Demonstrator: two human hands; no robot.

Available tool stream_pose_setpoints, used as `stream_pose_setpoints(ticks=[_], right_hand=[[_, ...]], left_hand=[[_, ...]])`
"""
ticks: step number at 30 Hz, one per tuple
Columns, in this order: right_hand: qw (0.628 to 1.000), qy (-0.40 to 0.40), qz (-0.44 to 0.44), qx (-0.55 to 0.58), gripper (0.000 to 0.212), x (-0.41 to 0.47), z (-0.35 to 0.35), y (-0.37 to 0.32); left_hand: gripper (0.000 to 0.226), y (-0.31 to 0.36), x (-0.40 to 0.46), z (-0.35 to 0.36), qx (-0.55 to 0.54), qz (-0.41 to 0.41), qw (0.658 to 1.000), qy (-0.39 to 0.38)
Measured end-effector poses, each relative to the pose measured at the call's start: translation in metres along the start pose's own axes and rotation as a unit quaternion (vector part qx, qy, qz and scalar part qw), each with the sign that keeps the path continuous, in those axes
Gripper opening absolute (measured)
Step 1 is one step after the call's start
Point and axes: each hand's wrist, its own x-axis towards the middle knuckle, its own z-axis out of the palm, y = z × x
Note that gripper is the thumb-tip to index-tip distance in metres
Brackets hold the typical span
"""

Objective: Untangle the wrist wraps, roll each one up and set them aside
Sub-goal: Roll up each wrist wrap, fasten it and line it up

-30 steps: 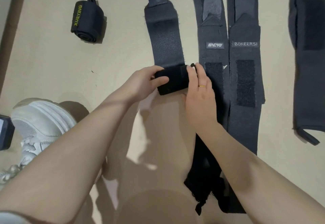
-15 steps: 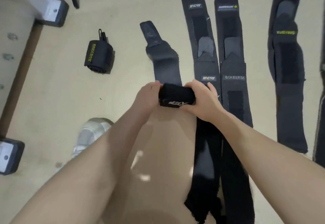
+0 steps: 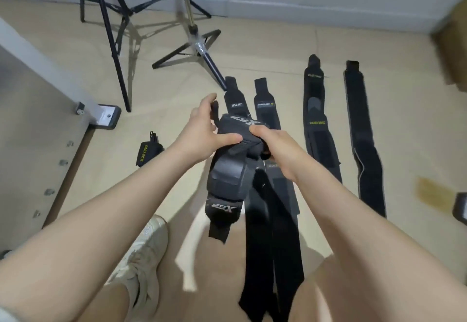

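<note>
Wrap in work is now off the floor; half a second ago it was being rolled flat on the floor, a tight roll between both hands. Now it hangs loose in mid-air, a slack loop with the tail dangling. Left hand: thumb pressed on the upper band, fingers spread behind. Right hand: grip closed on the same band's end. Judgement: roll has come undone or is being re-started; this wrap is not finished. One rolled wrap sits aside at left. Four flat wraps lie unrolled ahead.
</note>
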Motion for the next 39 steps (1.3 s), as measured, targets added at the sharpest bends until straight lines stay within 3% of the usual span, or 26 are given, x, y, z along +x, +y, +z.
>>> stream_pose_setpoints(ticks=[3, 5, 6, 13, 18, 24, 26, 29, 30, 32, 35, 39], right_hand=[[0.998, 0.028, 0.017, -0.054, 0.049, -0.030, -0.008, -0.024], [0.997, 0.031, 0.007, -0.064, 0.064, -0.050, -0.008, -0.036], [0.997, 0.029, 0.002, -0.068, 0.068, -0.058, -0.007, -0.040], [0.994, 0.003, -0.033, -0.106, 0.039, -0.095, -0.011, -0.045], [0.993, -0.009, -0.046, -0.112, 0.038, -0.103, -0.015, -0.046], [0.993, -0.069, -0.056, -0.076, 0.039, -0.112, -0.009, -0.036], [0.991, -0.040, -0.126, -0.032, 0.031, -0.111, -0.009, -0.025], [0.943, 0.117, -0.301, -0.080, 0.013, -0.114, -0.011, -0.008], [0.919, 0.147, -0.344, -0.120, 0.015, -0.117, -0.010, -0.004], [0.896, 0.134, -0.377, -0.193, 0.020, -0.122, -0.008, 0.003], [0.884, 0.074, -0.372, -0.272, 0.036, -0.122, -0.009, 0.010], [0.880, 0.068, -0.380, -0.278, 0.042, -0.123, -0.007, 0.010]], left_hand=[[0.080, 0.037, -0.016, -0.011, 0.255, 0.123, 0.959, 0.009], [0.073, 0.055, -0.032, -0.007, 0.348, 0.177, 0.920, -0.038], [0.076, 0.060, -0.040, -0.003, 0.355, 0.172, 0.917, -0.063], [0.084, 0.079, -0.081, -0.004, 0.318, 0.114, 0.939, -0.055], [0.084, 0.084, -0.095, -0.005, 0.263, 0.071, 0.958, -0.088], [0.065, 0.066, -0.105, -0.003, 0.147, 0.006, 0.988, -0.042], [0.059, 0.057, -0.104, -0.006, 0.065, -0.047, 0.997, -0.015], [0.051, 0.054, -0.105, -0.014, -0.074, -0.114, 0.991, -0.001], [0.047, 0.056, -0.105, -0.017, -0.105, -0.125, 0.987, 0.004], [0.042, 0.063, -0.106, -0.023, -0.135, -0.137, 0.981, 0.009], [0.042, 0.069, -0.106, -0.028, -0.135, -0.146, 0.980, 0.011], [0.052, 0.068, -0.106, -0.031, -0.119, -0.135, 0.984, 0.017]])
